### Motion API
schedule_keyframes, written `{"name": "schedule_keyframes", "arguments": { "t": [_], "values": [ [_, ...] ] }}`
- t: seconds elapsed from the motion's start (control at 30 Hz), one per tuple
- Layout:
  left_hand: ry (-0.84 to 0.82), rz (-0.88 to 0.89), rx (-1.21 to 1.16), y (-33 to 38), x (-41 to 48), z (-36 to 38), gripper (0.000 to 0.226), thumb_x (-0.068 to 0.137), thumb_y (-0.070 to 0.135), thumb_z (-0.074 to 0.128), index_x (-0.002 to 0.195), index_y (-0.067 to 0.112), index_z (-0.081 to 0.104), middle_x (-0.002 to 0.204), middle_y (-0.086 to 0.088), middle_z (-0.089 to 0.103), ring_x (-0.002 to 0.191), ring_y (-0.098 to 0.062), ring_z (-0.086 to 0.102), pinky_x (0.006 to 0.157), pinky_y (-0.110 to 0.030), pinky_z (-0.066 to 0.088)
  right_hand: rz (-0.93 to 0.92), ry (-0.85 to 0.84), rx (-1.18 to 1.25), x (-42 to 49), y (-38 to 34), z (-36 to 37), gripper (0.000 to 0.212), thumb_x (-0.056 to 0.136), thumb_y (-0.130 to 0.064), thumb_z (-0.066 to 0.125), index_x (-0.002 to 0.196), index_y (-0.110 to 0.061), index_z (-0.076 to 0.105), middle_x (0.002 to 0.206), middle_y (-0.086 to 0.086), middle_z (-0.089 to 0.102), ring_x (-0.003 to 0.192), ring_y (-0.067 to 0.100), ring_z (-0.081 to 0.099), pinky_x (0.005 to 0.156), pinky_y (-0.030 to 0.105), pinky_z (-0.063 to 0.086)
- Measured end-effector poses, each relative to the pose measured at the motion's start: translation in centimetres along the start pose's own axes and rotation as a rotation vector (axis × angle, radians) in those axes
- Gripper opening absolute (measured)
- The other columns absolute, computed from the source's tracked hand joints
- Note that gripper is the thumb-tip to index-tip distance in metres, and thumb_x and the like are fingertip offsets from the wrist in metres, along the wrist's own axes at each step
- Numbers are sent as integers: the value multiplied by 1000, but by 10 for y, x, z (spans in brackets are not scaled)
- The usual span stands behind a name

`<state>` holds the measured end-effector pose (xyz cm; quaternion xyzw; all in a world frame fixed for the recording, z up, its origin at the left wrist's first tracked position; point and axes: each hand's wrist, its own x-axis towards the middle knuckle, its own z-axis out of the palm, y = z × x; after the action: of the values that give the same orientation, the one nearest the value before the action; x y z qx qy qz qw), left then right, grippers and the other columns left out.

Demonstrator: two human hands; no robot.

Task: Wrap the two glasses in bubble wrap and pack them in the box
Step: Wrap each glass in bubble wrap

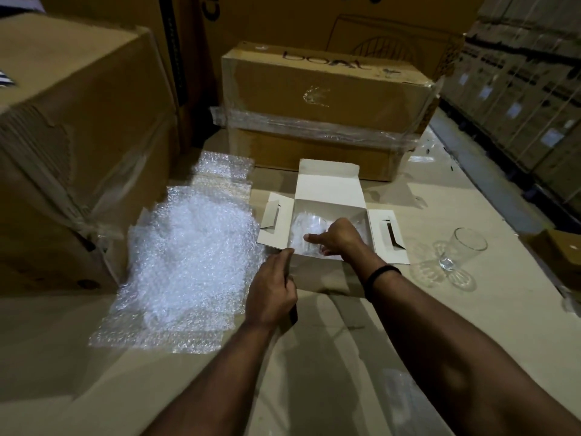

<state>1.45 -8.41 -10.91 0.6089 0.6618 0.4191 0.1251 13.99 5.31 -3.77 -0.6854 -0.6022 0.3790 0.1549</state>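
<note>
Now the right hand [339, 237] curls its fingers over a wrapped glass [306, 226] inside the box [330, 187], while the left hand [272, 287] clamps its fingers on the near flap. Right of them, a bare glass [465, 247] sits on the tabletop [471, 199]: likely brittle and slick, best gripped round its body.

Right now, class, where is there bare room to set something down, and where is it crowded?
Free: surface between box, loose glass and taped carton; also the near strip below the bubble wrap. Crowded: inside the box, round the right hand.
</note>
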Motion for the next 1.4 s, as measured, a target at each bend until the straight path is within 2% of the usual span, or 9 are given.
{"name": "schedule_keyframes", "arguments": {
  "t": [0.17,0.3,0.4,0.5,0.67,0.9,1.2,1.3,1.4],
  "values": [
    [-8,-18,26,1,-3,-1,58,83,11,56,138,27,45,129,1,56,112,-18,54,90,-37,51,-227,194,72,-29,24,-35,65,76,-42,79,123,-2,60,100,10,72,93,21,66,82,30,50],
    [14,18,94,3,-6,0,61,80,11,59,139,19,47,128,-6,59,108,-28,58,87,-40,52,-337,449,293,-55,73,-81,38,80,-26,77,113,-14,65,95,1,70,83,18,67,77,38,57],
    [9,-18,147,12,-20,9,72,79,12,64,146,19,39,139,-11,53,113,-36,56,90,-44,51,-293,751,269,-61,118,-117,40,81,-19,76,116,-10,60,111,8,62,89,22,62,77,32,51],
    [-53,-11,233,19,-33,21,81,82,20,65,152,23,25,151,-21,36,125,-43,48,97,-48,48,-130,867,258,-52,157,-145,60,77,-20,78,128,-8,49,131,17,44,113,33,51,99,39,43],
    [-88,-3,272,17,-27,21,84,85,24,65,155,28,18,152,-23,33,125,-45,48,94,-48,48,45,713,261,-20,179,-164,92,75,-24,83,146,-4,28,146,24,33,132,39,38,108,40,34],
    [-76,6,324,21,-26,22,84,85,23,64,155,28,17,152,-24,33,123,-47,49,95,-48,47,64,592,369,1,189,-162,79,75,-25,83,138,-6,41,130,15,57,122,31,52,98,34,41],
    [-80,11,328,23,-26,21,82,85,23,63,155,27,19,153,-21,33,125,-43,47,96,-46,46,-379,674,459,-96,133,-126,68,74,-33,82,131,-16,50,112,-2,61,101,10,56,82,22,47],
    [-118,-35,292,24,-26,18,79,87,23,61,154,30,20,155,-17,31,127,-41,46,98,-45,45,-499,567,472,-134,116,-93,64,74,-28,83,129,-18,51,109,-7,60,95,4,58,74,10,47],
    [-67,-139,106,29,-30,13,56,89,18,57,142,29,45,149,-6,44,125,-31,51,97,-37,47,-523,426,477,-147,108,-45,63,70,-25,86,124,-19,55,104,-5,63,93,7,61,73,16,50]
  ]
}}
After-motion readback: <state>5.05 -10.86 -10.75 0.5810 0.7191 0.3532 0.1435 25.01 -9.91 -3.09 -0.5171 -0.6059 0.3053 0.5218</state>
